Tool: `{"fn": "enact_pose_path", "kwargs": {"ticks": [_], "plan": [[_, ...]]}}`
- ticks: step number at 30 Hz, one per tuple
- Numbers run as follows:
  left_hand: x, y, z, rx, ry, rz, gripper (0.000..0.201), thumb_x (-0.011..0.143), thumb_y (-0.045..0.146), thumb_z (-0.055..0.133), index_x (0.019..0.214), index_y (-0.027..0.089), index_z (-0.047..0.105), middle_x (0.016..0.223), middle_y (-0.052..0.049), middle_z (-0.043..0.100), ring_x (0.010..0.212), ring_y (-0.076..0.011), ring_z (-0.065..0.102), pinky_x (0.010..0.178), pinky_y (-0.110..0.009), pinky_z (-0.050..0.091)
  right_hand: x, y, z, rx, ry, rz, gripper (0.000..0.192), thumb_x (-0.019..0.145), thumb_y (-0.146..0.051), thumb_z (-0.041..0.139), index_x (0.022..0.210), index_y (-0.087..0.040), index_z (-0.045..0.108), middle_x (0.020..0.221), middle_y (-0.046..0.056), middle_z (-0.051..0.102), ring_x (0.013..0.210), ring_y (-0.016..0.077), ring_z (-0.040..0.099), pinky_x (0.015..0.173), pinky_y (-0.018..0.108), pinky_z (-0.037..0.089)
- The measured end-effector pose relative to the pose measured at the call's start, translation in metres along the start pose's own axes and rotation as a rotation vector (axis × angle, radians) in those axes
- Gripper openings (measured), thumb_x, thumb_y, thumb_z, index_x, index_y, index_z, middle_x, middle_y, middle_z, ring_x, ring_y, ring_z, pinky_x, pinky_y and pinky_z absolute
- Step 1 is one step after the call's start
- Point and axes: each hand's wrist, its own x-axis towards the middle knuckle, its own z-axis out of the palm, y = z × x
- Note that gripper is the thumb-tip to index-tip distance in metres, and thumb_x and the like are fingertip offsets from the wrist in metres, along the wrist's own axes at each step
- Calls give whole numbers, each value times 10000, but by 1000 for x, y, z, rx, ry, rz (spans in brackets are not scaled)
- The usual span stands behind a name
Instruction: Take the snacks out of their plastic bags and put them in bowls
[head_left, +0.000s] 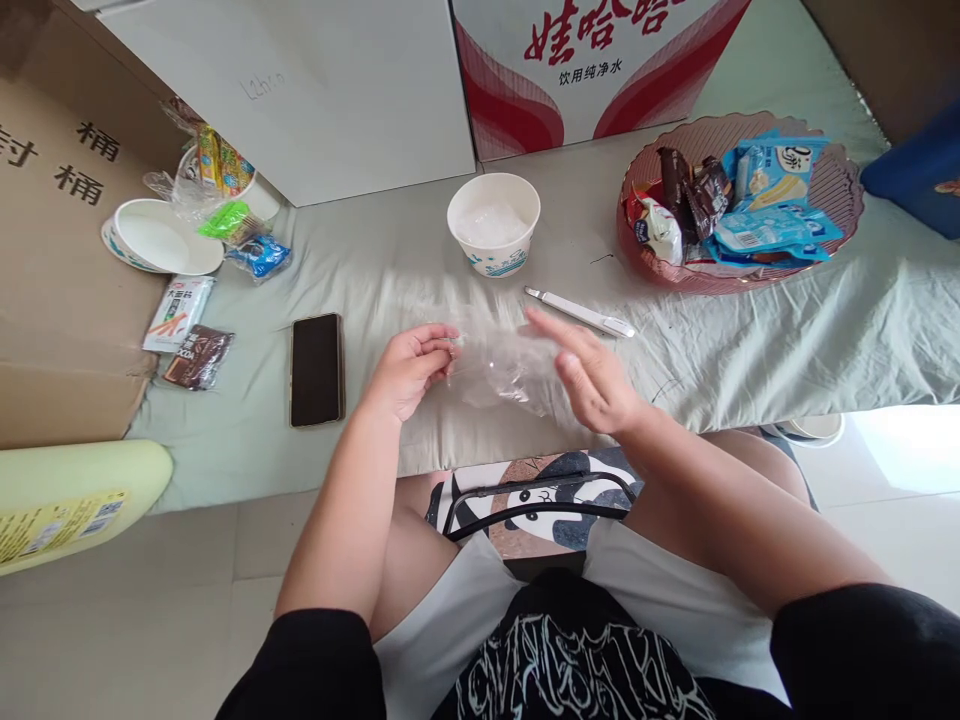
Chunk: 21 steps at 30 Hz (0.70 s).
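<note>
Your left hand [409, 368] pinched the clear plastic bag [506, 370] at the surface's [750, 350] six o'clock edge, right hand [592, 380] open-fingered against it; opening seemingly underway, demanding firmer two-sided grip.

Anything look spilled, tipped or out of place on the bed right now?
One bowl at the far left lies tipped on its side, next to loose snack packets. The other bowl stands upright. Nothing looks spilled. The left hand pinches a clear plastic bag; the right hand rests open against it.
</note>
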Motion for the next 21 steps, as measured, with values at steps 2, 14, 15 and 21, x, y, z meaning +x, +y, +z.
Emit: {"fn": "enact_pose_path", "kwargs": {"ticks": [2,14,15,21], "plan": [[2,1,-8,-12,96,52,248,587,87,754,821,152,702,654,17,672,526,-73,540,522,-198,413,0,1,-6,45,140,137,515,1122,-480,288,1566,-333,504,1297,60,763,1237,263,700,1077,477,539],[-4,-1,7,-95,-186,-90,447,661,327,921,1033,145,753,861,-77,815,776,-198,775,629,-243,570,-2,-3,14,-81,-130,-60,577,1123,-457,274,1597,-207,487,1396,146,716,1193,286,715,1019,508,557],[-5,1,5,-60,-168,-67,421,637,238,917,1020,150,764,877,-75,822,796,-190,779,596,-212,541,-2,-3,13,-38,-99,17,582,1122,-477,282,1590,-206,497,1383,142,725,1199,281,717,1028,498,562],[-8,4,-15,10,-143,5,413,618,266,906,994,147,782,943,-128,829,827,-227,790,525,-208,475,0,4,-1,154,200,383,607,1118,-559,269,1525,-217,562,1236,105,791,1147,256,748,1058,485,579]]}}
